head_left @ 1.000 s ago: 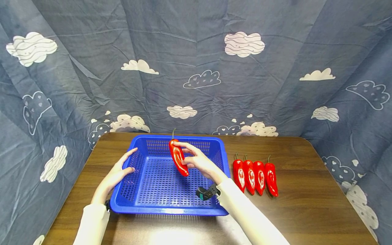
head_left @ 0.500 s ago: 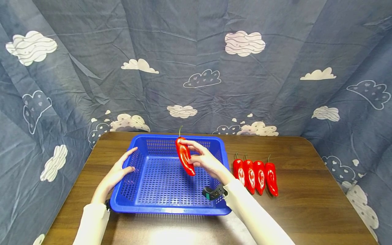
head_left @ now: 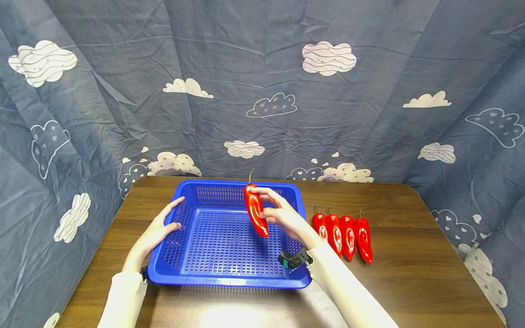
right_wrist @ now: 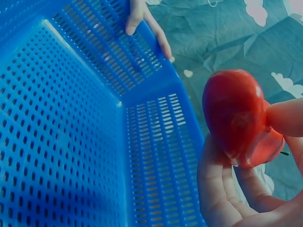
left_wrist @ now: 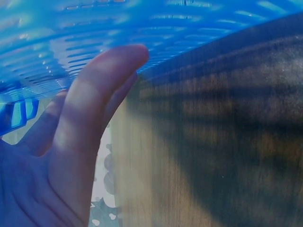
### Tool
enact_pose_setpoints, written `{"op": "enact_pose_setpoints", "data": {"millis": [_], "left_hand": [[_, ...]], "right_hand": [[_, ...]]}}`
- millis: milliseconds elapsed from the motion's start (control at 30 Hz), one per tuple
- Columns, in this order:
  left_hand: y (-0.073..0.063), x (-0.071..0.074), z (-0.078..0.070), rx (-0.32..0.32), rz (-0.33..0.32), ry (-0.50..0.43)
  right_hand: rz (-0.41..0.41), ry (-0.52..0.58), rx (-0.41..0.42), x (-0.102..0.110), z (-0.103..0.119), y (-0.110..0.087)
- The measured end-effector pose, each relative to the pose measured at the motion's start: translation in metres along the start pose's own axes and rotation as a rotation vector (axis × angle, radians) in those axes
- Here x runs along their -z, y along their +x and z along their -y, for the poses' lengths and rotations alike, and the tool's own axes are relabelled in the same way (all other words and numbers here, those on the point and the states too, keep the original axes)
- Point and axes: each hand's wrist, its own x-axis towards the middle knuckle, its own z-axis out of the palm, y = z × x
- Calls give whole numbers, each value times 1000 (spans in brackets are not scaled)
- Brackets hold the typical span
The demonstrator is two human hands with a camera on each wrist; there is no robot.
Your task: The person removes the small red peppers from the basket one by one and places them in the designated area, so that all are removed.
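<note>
My right hand (head_left: pixel 285 217) pinches a long red chili pepper (head_left: pixel 254 207) between thumb and fingers, above the inside of a blue perforated plastic basket (head_left: pixel 229 281). The pepper's green stem points up and away, its tip down toward me. In the right wrist view the pepper (right_wrist: pixel 234 111) shows nearly end-on, with the basket to its left. At the basket's left side my left hand (head_left: pixel 153 233) grips the rim, its thumb and forefinger reaching over it. The left wrist view shows the thumb (left_wrist: pixel 90 104) close up against the slotted wall.
Several more red peppers (head_left: pixel 348 237) lie side by side on the wooden table (head_left: pixel 410 255), right of the basket, stems pointing away. A dark blue curtain (head_left: pixel 270 136) with cloud prints hangs behind the table's far edge.
My right hand has moved to the right with the pepper, still over the basket. The left hand, the basket and the row of peppers stay put.
</note>
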Motion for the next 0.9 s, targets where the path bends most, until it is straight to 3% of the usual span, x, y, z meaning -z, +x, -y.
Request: {"op": "enact_pose_setpoints", "data": {"millis": [900], "left_hand": [[-1,0,1,2,-2,-1]], "right_hand": [[-110,-78,35,35,7,-23]]}}
